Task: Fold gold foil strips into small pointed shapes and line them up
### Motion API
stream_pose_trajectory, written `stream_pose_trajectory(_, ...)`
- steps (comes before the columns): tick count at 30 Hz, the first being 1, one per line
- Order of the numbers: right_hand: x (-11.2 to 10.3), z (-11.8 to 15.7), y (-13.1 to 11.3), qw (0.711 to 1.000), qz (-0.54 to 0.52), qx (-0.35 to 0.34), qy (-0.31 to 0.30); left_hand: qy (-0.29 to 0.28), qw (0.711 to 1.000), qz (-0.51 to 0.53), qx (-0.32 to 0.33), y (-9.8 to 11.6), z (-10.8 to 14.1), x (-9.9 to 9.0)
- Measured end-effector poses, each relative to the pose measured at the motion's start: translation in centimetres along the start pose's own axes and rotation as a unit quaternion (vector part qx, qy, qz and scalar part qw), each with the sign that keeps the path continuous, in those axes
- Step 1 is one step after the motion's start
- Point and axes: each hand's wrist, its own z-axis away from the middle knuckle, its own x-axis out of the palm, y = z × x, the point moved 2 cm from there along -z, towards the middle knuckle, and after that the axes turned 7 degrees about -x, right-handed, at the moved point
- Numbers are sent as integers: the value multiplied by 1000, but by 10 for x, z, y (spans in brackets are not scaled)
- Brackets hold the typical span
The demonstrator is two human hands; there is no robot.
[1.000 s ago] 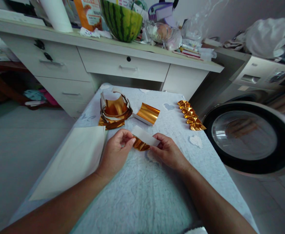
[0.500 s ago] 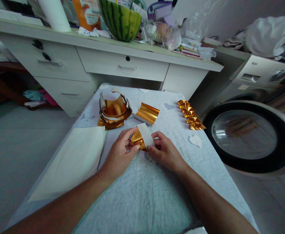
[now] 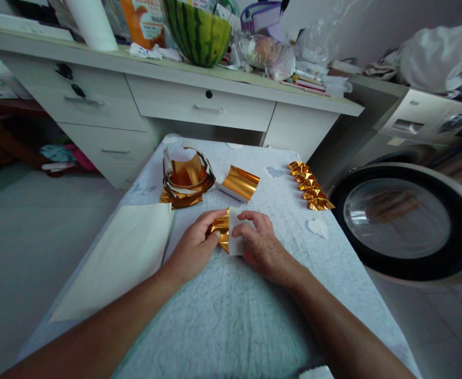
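Observation:
A partly folded sheet of gold foil paper (image 3: 222,232), its white back showing on the right half, is between my hands just above or on the cloth. My left hand (image 3: 196,241) pinches its left edge with thumb and fingers. My right hand (image 3: 265,247) is at the white side, fingers bent over it, the thumb hidden. Behind them lies a small curled stack of gold foil sheets (image 3: 242,182). A larger pile of curled gold foil paper (image 3: 187,176) stands to its left. At the right, several folded gold foil pieces (image 3: 310,185) sit nested in a row.
A pale cloth (image 3: 215,316) covers the table, with a cream sheet (image 3: 116,258) along its left side. Beyond stands a white desk with drawers (image 3: 203,108), carrying half a watermelon (image 3: 198,34) and clutter. The open washing machine door (image 3: 404,221) is close at the right.
The foil paper has turned from slanted to nearly upright and moved slightly down. My right hand has shifted from its edge to fingers over the white side.

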Motion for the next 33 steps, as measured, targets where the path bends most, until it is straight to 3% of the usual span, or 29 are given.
stream_pose_trajectory(7,-1,-2,-5,997,-14,-24,-67,-1,987,-145,73,4,1,1)
stream_pose_trajectory(16,-3,-3,-2,992,-82,-53,-83,3,956,-272,109,2,0,5)
stream_pose_trajectory(21,-6,-4,-3,989,-113,-52,-76,46,945,-296,128,6,3,2)
stream_pose_trajectory(27,-2,-5,-4,993,-98,0,-73,-57,943,-312,97,9,5,2)
stream_pose_trajectory(33,3,-6,-4,993,-78,55,-66,-77,942,-315,84,10,9,1)
